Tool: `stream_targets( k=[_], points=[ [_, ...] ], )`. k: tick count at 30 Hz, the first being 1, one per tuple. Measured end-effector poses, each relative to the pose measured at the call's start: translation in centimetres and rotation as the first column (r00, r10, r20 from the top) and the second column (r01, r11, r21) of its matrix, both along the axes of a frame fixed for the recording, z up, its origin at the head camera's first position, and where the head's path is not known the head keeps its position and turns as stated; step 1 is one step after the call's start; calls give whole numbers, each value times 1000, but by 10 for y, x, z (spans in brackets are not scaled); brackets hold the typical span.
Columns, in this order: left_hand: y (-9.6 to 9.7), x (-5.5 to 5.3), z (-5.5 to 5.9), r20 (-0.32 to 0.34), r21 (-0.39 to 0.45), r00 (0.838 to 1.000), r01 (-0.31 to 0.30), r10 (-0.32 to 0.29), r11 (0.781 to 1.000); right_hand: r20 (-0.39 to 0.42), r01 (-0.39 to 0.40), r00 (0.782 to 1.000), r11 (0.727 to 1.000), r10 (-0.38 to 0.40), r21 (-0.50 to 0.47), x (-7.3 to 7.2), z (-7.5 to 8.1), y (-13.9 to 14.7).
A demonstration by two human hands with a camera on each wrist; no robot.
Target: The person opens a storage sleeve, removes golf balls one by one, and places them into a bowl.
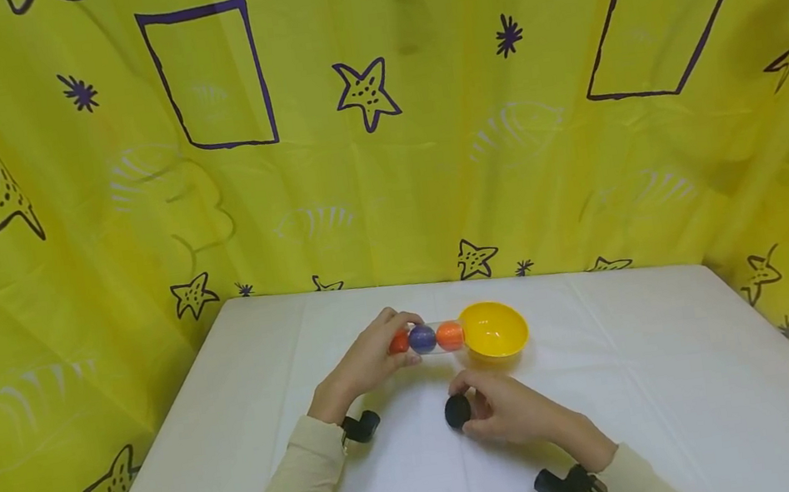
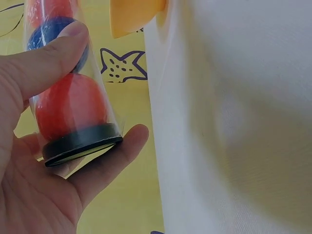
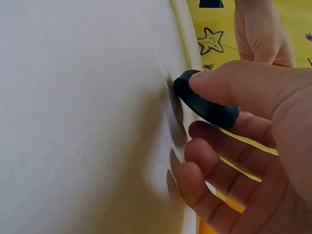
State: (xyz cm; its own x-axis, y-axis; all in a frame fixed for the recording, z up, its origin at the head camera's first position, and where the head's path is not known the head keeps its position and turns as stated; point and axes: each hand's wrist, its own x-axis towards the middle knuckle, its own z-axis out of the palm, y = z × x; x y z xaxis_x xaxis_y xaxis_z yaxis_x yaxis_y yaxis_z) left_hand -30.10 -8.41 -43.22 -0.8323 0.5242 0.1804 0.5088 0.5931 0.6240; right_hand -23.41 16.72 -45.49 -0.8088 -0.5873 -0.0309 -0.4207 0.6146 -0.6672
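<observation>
My left hand grips a clear tube that lies roughly level above the table. Inside it are a red ball, a blue ball and an orange ball. A black cap covers the tube's end near my palm. The orange ball's end points at a yellow bowl, beside its left rim; whether they touch I cannot tell. Nearer to me, my right hand pinches a round black lid between thumb and fingers, just over the tablecloth.
A white cloth covers the table. Behind it and along both sides hangs a yellow curtain with dark stars and frames drawn on it. Black devices are strapped on the left wrist and right wrist.
</observation>
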Motion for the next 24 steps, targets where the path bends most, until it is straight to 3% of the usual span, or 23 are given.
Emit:
stream_targets(
  k=[11,17,24],
  points=[
    [1,0,-1,-3,-7,1000,-5,5,1000,-36,14,999,999,-12,45,1,-4,-2],
    [3,0,-3,31,-8,999,-35,35,999,-25,24,999,998,-22,57,1,-5,-1],
    [2,-1,-2,19,4,999,-43,43,999,-70,75,995,996,-78,-43,-6,12,15]
  ],
)
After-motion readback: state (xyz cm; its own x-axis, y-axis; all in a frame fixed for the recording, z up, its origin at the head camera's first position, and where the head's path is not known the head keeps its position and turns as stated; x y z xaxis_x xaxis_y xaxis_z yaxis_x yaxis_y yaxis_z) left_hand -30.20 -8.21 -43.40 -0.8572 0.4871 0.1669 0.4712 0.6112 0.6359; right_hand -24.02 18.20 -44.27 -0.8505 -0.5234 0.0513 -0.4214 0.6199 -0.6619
